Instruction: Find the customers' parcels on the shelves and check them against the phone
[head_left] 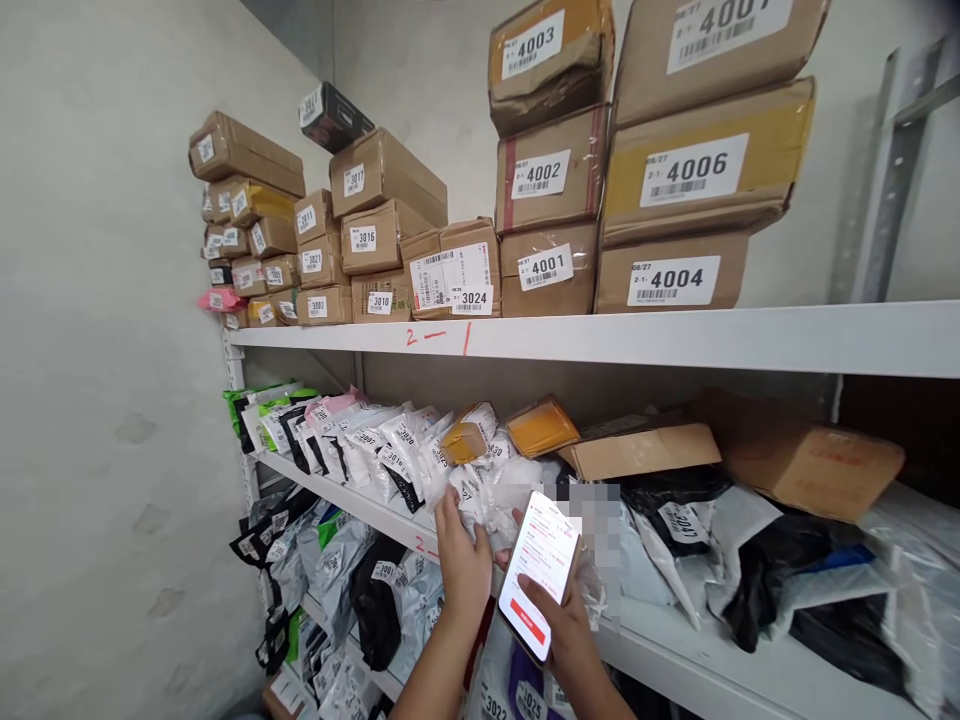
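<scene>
Low in the middle of the frame, the right hand is closed around a phone, held tilted with its lit screen up; the screen shows a white page with red bars, its text too small to read. Just left of it, the left hand has its fingers curled into the white plastic mailers on the middle shelf, gripping one of them.

Across the upper half, the top shelf bears a handwritten red "2—1" on its front edge. On it stand cardboard boxes with white barcode labels. At the upper right, six boxes in two stacks read 4001, 4002, 4003, 4004, 4006 and 4007. Left of those, the readable labels say 3024, 3010, 3016, 3017, 3021 and 3003.

The middle shelf carries a row of white, black and green mailers at the left, and two flat cardboard parcels at the right. The bottom shelf, lower left, holds more bags, labelled 3001, 3022 and 1025.
</scene>
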